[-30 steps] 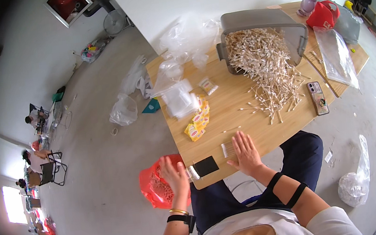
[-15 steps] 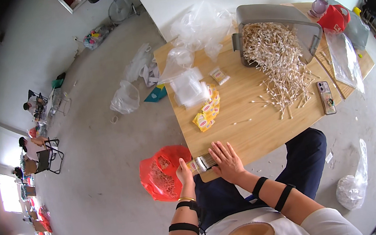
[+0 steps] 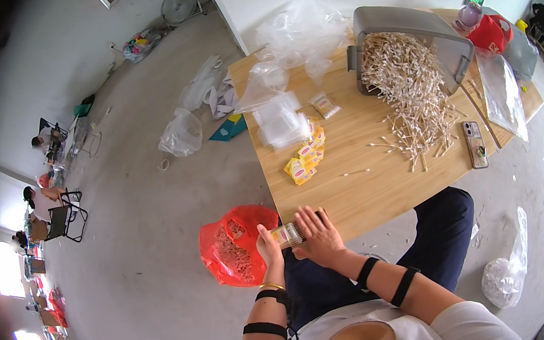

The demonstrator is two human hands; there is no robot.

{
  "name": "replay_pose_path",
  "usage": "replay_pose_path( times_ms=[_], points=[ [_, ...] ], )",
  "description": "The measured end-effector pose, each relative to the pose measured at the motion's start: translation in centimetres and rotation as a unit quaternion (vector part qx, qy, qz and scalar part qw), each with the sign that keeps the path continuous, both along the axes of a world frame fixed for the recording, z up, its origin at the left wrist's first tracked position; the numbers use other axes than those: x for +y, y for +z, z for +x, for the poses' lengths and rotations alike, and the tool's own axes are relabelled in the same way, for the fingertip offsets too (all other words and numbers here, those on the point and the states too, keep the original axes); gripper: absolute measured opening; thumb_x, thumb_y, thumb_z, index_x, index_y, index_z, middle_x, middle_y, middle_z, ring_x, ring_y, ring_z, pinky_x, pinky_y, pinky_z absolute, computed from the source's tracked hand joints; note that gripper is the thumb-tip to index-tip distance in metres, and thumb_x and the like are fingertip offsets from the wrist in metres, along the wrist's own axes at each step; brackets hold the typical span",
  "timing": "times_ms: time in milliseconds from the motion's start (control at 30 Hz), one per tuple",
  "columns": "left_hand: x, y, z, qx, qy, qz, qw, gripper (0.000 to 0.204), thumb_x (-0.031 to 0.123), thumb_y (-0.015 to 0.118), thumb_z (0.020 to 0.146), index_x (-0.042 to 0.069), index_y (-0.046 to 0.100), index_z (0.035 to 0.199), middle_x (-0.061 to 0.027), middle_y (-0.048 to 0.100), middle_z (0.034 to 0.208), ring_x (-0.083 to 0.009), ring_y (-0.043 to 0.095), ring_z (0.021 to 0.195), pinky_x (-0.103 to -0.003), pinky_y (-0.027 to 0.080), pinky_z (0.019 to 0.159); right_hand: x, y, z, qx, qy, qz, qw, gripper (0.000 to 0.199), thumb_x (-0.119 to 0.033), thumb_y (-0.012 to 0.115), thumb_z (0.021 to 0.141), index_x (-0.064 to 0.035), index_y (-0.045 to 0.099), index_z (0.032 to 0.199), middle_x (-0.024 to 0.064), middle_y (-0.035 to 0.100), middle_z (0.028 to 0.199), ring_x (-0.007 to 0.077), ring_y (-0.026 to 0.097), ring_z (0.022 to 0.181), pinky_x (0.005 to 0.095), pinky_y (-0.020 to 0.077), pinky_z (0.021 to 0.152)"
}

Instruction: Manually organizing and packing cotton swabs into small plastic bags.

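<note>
Holding a small clear packet of cotton swabs point(image 3: 288, 234) at the near edge of the light wooden tabletop point(image 3: 383, 190), the left hand point(image 3: 268, 242) is gripping its left end while the right hand point(image 3: 319, 233) is lying flat over it. Half a second earlier, both hands were already there; the red plastic bag point(image 3: 236, 256) beside the tabletop is staying put.

Smooth wooden table point(image 3: 382, 183), glossy red plastic bag point(image 3: 231, 250).
</note>
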State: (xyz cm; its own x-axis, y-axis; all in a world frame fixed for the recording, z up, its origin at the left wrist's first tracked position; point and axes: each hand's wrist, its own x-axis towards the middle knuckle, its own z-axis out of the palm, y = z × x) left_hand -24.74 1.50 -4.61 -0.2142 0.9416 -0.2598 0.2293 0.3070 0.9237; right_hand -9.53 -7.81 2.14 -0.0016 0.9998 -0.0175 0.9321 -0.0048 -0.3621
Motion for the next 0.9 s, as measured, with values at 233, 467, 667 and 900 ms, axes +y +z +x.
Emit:
replay_pose_path(
  times_ms=[233,467,667,900],
  points=[
    [0.4,0.8,-1.4,0.091,-0.114,0.072,0.987,0.062,0.049,0.047,0.106,-0.004,0.06,0.076,-0.0121,0.057,0.063,-0.0184,0.054,0.061,-0.039,0.045,0.058,-0.5,-0.2,1.4,-0.089,0.017,0.007,0.996,0.101,-0.069,0.052,0.09,0.003,0.027,0.157,0.0155,0.02,0.167,0.0282,0.012,0.157,0.0478,0.007,0.127],
    [0.7,-1.1,-2.5,0.065,-0.084,0.1,0.989,0.057,0.049,0.049,0.105,-0.001,0.057,0.077,-0.0133,0.055,0.062,-0.0216,0.051,0.057,-0.041,0.043,0.056,0.0,0.5,-0.6,-0.048,0.038,0.025,0.998,0.095,-0.063,0.056,0.09,0.0036,0.033,0.154,0.0175,0.026,0.164,0.0313,0.018,0.154,0.0466,0.0121,0.126],
    [-2.5,1.1,-3.5,-0.289,0.045,-0.193,0.937,0.045,0.054,0.058,0.098,0.012,0.058,0.117,-0.0027,0.067,0.095,-0.0197,0.064,0.079,-0.033,0.047,0.067,0.3,0.3,1.0,0.212,-0.073,-0.06,0.973,0.072,-0.023,0.067,0.088,0.0012,0.04,0.15,0.0185,0.046,0.14,0.0336,0.045,0.131,0.0438,0.035,0.115],
    [-4.7,2.7,0.1,-0.448,0.086,-0.154,0.877,0.031,0.024,0.074,0.094,0.016,0.06,0.12,0.0017,0.065,0.106,-0.0127,0.06,0.095,-0.029,0.046,0.08,2.2,-2.6,-2.1,0.406,-0.213,-0.127,0.88,0.054,-0.006,0.061,0.091,-0.0035,0.051,0.144,0.018,0.045,0.136,0.0282,0.053,0.122,0.0342,0.0431,0.107]
  ],
)
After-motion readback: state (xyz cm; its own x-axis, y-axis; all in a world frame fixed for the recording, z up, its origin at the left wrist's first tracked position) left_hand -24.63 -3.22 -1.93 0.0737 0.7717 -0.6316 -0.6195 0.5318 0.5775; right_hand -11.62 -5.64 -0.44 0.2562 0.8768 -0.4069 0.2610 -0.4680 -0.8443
